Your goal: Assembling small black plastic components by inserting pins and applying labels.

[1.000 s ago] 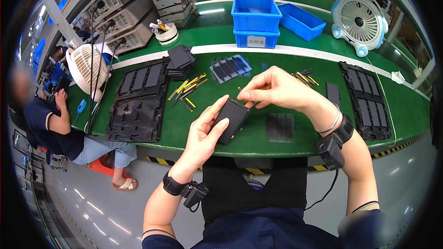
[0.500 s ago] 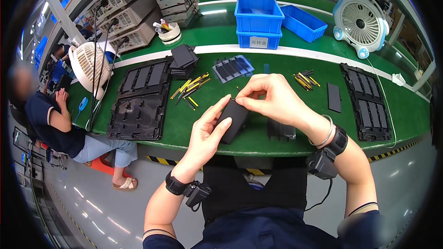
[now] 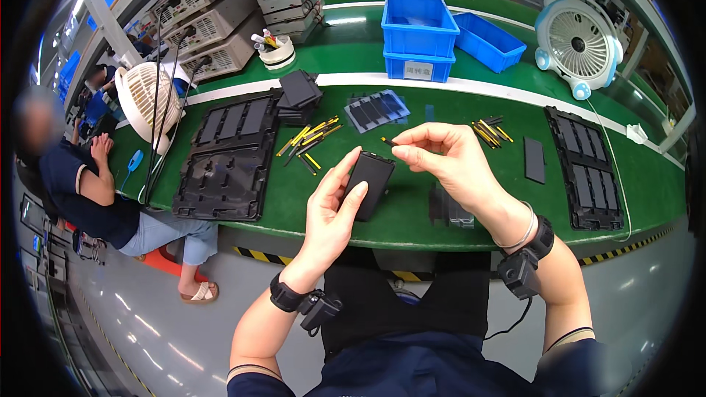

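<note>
My left hand point(image 3: 329, 213) is closed around a flat black rectangular case point(image 3: 373, 176), thumb on its face and fingers along its far side. The case is tilted above the green bench, its top end pointing away from me. Just up and right of that end, my right hand point(image 3: 450, 160) pinches a small dark strip with a yellow tip point(image 3: 387, 141), apart from the case. Left of the case lies a loose heap of black and yellow strips point(image 3: 307, 145); a second heap point(image 3: 491, 132) lies beyond my right hand. A blue film sheet with black pieces point(image 3: 376, 110) lies farther back.
Black moulded trays stand left point(image 3: 220, 185) and right point(image 3: 587, 140). Stacked black slabs point(image 3: 300, 90), a single slab point(image 3: 535, 160), blue bins point(image 3: 419, 26), a pen cup point(image 3: 276, 55) and two fans point(image 3: 151, 103) point(image 3: 577, 44) share the bench. A person point(image 3: 95, 184) sits at left.
My right hand has drawn away from the case's top end, to the right, and the yellow-tipped strip now shows in its fingertips. My left hand still holds the case.
</note>
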A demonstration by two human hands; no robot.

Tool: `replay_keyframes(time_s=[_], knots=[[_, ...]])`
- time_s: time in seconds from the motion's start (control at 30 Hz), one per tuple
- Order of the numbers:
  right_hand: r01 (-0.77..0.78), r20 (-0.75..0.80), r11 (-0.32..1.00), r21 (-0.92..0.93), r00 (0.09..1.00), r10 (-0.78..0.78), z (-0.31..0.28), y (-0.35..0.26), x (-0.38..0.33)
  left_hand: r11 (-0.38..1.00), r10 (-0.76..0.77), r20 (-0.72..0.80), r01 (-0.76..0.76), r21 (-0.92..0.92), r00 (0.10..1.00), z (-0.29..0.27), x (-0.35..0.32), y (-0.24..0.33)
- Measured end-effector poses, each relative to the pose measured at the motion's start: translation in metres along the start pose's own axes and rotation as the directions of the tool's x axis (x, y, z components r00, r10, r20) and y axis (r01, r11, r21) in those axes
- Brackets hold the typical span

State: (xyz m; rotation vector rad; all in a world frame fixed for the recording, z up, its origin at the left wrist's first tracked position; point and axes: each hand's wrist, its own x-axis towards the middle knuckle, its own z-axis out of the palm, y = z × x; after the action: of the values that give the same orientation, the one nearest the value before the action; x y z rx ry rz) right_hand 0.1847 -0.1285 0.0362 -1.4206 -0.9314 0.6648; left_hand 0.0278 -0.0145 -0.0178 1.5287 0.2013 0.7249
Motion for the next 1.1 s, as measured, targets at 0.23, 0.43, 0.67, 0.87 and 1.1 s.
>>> replay_keyframes(time_s=[0.23,0.43,0.67,0.87,1.1], knots=[[-0.023,0.076,0.995,0.097,0.997,0.016,0.0,0.006,-0.002,0.973,0.041,-0.054,-0.028,0.227,0.998,-0.01,0.012,0.0],[0.076,0.106,0.991,-0.108,0.992,-0.065,0.0,-0.001,-0.007,0.947,0.057,-0.014,-0.049,0.318,0.998,0.002,0.021,0.019],[0.106,0.201,0.991,-0.079,0.976,-0.088,-0.008,0.0,-0.009,0.934,0.116,0.072,-0.134,0.33,0.991,0.004,0.021,0.023],[0.223,0.327,0.972,-0.081,0.927,-0.185,-0.037,0.001,0.005,0.766,0.196,0.179,-0.265,0.586,0.964,0.02,0.054,0.045],[0.163,-0.405,0.909,0.384,0.914,0.007,-0.097,0.04,0.02,0.273,0.619,0.206,-0.454,0.848,0.758,0.04,0.229,0.069]])
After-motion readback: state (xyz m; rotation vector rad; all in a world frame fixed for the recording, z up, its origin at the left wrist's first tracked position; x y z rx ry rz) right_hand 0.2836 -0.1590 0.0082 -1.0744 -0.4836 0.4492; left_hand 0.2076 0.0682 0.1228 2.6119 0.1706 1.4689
